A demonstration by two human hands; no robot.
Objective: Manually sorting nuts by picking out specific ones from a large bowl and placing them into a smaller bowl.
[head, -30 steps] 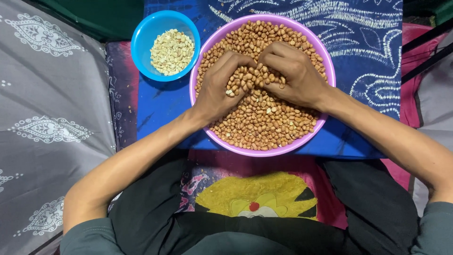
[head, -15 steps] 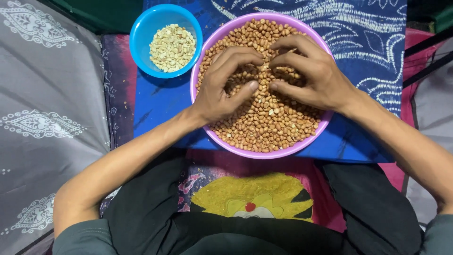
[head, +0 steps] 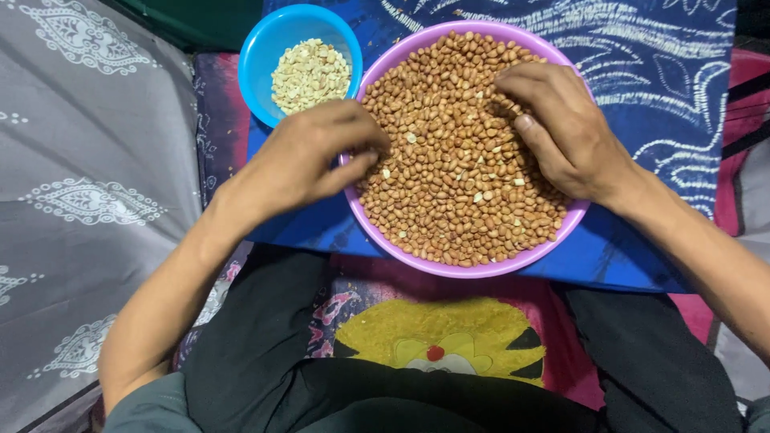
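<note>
The left hand (head: pixel 309 156) hangs over the near-left rim of the purple bowl (head: pixel 417 248), fingers curled and thumb drawn in toward them as if pinching; whether a nut sits between the tips cannot be told, since the hand hides them. The right hand (head: pixel 565 132) rests in the brown peanuts (head: pixel 457 160) on the far-right side of the pile, fingers loosely bent and spread into the nuts, closed on nothing that shows.

A likely slip, as I judge it: the left hand is right at the rim, so anything pinched there could drop onto the blue patterned cloth (head: pixel 626 72) below the knuckles instead of into either bowl. The purple bowl is full nearly to its edge, and a push from the right hand could roll nuts over the side. It also sits close to the person's lap, so a knock from a forearm might tip it.

The purple bowl holds red-brown skinned peanuts with a few pale ones mixed in. Just beyond the left hand, touching the purple bowl, the small blue bowl (head: pixel 277 40) holds a low heap of pale peeled peanuts (head: pixel 311 74).
</note>
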